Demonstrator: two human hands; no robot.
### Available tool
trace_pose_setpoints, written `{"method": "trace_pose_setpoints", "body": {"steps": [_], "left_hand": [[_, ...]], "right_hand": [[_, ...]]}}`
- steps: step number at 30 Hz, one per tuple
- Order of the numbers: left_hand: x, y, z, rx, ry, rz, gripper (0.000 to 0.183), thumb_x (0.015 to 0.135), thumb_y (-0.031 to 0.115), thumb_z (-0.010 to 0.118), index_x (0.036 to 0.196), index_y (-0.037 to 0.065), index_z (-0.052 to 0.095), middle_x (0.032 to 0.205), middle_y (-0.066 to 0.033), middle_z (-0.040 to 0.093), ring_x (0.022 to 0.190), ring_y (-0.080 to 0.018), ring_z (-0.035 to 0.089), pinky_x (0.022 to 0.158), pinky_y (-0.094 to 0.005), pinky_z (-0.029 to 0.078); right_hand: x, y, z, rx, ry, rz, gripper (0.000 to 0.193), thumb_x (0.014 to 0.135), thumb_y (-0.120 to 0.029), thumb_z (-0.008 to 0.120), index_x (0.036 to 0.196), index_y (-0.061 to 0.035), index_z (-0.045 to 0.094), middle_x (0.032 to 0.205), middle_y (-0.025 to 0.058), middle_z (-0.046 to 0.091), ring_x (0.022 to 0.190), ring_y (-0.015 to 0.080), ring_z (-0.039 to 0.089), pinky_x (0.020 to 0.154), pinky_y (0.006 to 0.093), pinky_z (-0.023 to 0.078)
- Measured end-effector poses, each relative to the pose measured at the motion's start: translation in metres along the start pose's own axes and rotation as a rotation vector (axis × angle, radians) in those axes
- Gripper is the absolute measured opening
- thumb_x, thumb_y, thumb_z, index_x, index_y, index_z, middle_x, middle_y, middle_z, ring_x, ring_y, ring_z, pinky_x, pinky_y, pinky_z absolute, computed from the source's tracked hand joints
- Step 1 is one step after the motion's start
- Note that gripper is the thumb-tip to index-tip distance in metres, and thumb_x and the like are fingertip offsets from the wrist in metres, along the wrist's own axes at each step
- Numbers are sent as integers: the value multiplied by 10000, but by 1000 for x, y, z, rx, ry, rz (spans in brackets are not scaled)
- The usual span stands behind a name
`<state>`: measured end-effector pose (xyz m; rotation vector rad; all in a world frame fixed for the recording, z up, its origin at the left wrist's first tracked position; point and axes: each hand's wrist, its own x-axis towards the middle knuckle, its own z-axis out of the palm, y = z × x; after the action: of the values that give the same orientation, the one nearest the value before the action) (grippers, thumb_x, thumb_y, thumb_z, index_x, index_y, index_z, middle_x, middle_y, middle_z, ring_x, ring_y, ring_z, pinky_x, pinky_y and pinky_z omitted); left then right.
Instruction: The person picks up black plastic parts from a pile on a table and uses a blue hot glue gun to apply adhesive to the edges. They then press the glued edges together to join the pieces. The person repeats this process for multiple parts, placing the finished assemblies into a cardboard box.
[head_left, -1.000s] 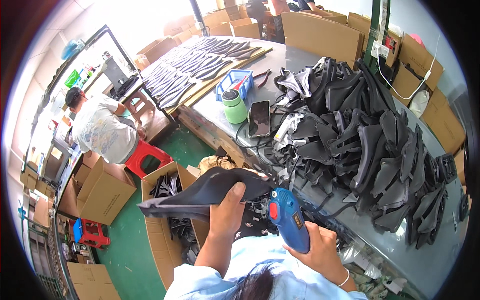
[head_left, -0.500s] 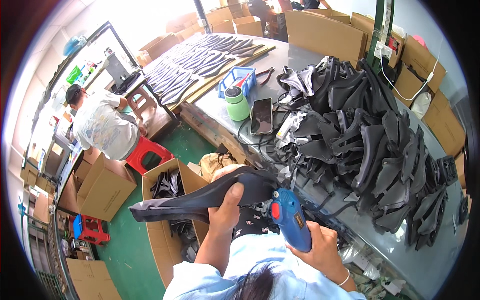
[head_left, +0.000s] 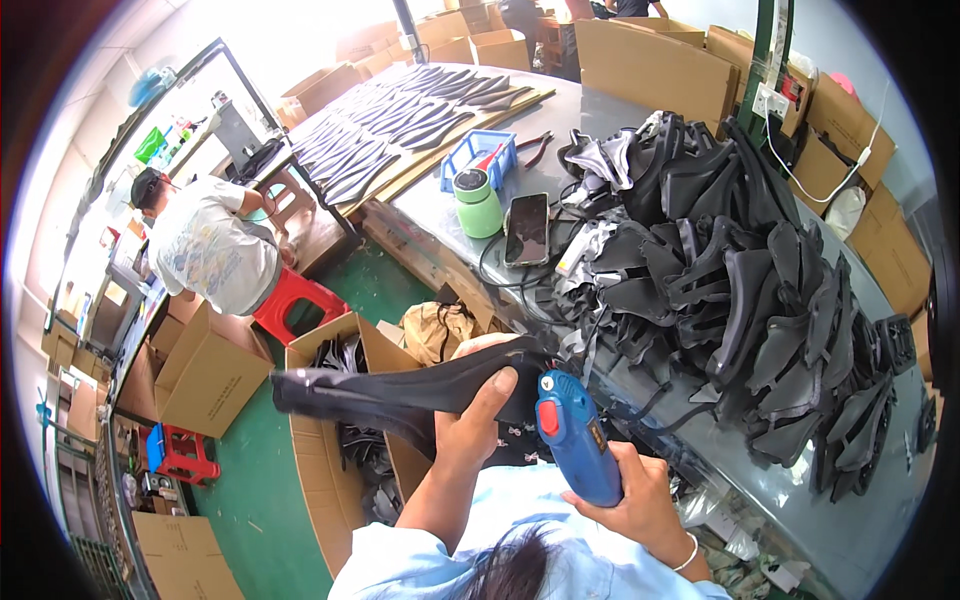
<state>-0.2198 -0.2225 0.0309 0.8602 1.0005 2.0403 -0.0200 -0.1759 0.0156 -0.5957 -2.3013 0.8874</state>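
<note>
My left hand (head_left: 468, 425) grips a long black padded piece (head_left: 400, 388), shaped like a bicycle saddle, with the thumb along its near side. Its narrow end points left and looks slightly blurred. Wrapped around the body of a blue handheld power tool (head_left: 578, 450) with a red button is my right hand (head_left: 635, 498). The tool's head is at the wide right end of the black piece; whether they touch is hidden. Just right of them, a large heap of similar black pieces (head_left: 745, 290) covers much of the metal table.
On the table (head_left: 590, 105) stand a green bottle (head_left: 479, 208), a phone (head_left: 527, 230), a blue basket (head_left: 462, 160) and pliers (head_left: 538, 150). Rows of dark pieces (head_left: 400, 125) lie on a board behind. An open carton (head_left: 325, 475) is below left. A person (head_left: 215, 235) sits on a red stool (head_left: 295, 305).
The black piece has shifted slightly right and turned in my left hand, its narrow end now higher. The blue tool has moved slightly left and stands a little more upright.
</note>
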Motion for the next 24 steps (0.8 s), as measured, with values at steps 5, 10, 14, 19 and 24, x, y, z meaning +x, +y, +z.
{"method": "trace_pose_setpoints", "body": {"steps": [5,10,14,19,24], "left_hand": [[4,17,-1,177,-43,-112,265,837,70,604,1081,-25,562,953,-49,600,871,-108,556,801,-253,442],[24,41,-20,624,-322,-189,235,776,42,639,999,-28,621,893,-52,632,797,-114,572,723,-259,456],[33,41,-25,833,-567,-164,255,747,6,602,999,-11,636,894,-53,642,799,-120,579,734,-261,460],[28,23,-26,908,-630,-62,271,746,-20,579,1012,-15,630,929,-77,653,826,-152,615,743,-290,488],[12,-19,-36,858,-615,233,517,767,64,709,1221,-24,478,1092,-124,641,1009,-230,626,859,-334,496]], "right_hand": [[-7,7,1,-141,-22,-22,590,629,-288,838,1003,24,505,654,104,598,545,238,620,525,323,487],[-8,6,-1,-192,-64,-48,564,637,-272,822,1000,31,516,663,115,605,558,257,625,535,333,495],[-11,7,3,-165,-84,-60,554,642,-280,815,989,34,520,656,117,601,554,263,622,540,334,496],[-10,5,7,-24,-52,-69,518,642,-213,795,1005,33,521,607,111,580,507,262,596,503,335,480],[-8,-3,4,66,-115,11,548,649,-290,818,973,22,504,635,104,596,520,220,618,501,304,490]]}}
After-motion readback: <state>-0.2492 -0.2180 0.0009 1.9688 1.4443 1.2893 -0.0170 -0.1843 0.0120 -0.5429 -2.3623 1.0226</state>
